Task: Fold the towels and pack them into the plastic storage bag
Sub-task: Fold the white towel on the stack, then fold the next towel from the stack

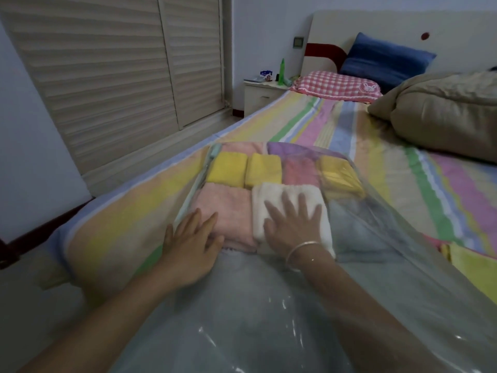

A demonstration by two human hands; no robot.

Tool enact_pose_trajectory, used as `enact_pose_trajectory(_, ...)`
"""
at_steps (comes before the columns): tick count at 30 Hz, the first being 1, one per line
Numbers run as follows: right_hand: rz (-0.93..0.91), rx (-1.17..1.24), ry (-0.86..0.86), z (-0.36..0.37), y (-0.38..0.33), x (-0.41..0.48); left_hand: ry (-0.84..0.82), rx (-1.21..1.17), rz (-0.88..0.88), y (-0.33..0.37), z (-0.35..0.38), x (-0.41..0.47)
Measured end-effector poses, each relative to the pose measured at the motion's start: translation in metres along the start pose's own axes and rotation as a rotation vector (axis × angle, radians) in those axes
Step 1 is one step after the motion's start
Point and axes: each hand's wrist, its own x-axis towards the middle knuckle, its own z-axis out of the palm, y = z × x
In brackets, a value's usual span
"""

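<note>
At the bottom of the frame I see both my forearms reaching inside the clear plastic storage bag [242,319], which lies flat on the bed [113,219] and opens toward me. My left hand [192,243] is spread, fingers loose, resting on the near edge of a pink towel [223,208]; my right hand [291,222] is also spread flat, palm pressing down on a white towel [274,195] just beside the pink one. Neither hand pinches anything. I judge the towels light, soft and springy, so they will puff up unless pressed, and the film is thin and slippery; better to hold a towel by its folded edge, with the palm on top. Behind these, in the middle of the frame, folded yellow towels [227,170] and other pink and purple ones fill the far end of the bag. At the lower right edge another yellow towel [473,267] lies outside the bag. Further, at the upper right, a beige quilt [443,111] and a checked pillow [336,83] are well apart and block nothing.
</note>
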Motion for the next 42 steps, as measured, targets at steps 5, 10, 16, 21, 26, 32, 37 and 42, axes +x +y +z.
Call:
enact_pose_trajectory(5, 0.046, -0.057, -0.047, 0.007, 0.004, 0.001, 0.051, 0.078, 0.057, -0.011, 0.014, -0.010)
enact_pose_trajectory(10, 0.086, 0.074, 0.000, -0.019, -0.002, 0.002, 0.140, -0.018, 0.061, -0.002, 0.002, -0.013)
enact_pose_trajectory(16, -0.114, 0.281, 0.463, -0.038, -0.011, -0.094, 0.181, -0.212, 0.246, 0.064, -0.028, -0.030)
enact_pose_trajectory(21, -0.274, 0.509, 0.229, -0.033, 0.037, -0.217, 0.088, -0.405, 0.492, 0.150, -0.029, -0.059)
enact_pose_trajectory(26, -0.171, 0.655, 0.098, -0.072, 0.121, -0.305, 0.038, -0.334, 0.706, 0.248, -0.004, -0.097)
enact_pose_trajectory(32, 0.016, 0.547, 0.348, -0.088, 0.201, -0.376, -0.077, -0.116, 0.886, 0.330, 0.035, -0.141)
enact_pose_trajectory(37, 0.014, 0.207, 0.201, -0.059, 0.232, -0.403, -0.189, 0.123, 0.852, 0.333, 0.080, -0.154)
enact_pose_trajectory(42, -0.014, -0.015, 0.229, -0.037, 0.226, -0.404, -0.258, 0.163, 0.785, 0.310, 0.088, -0.159)
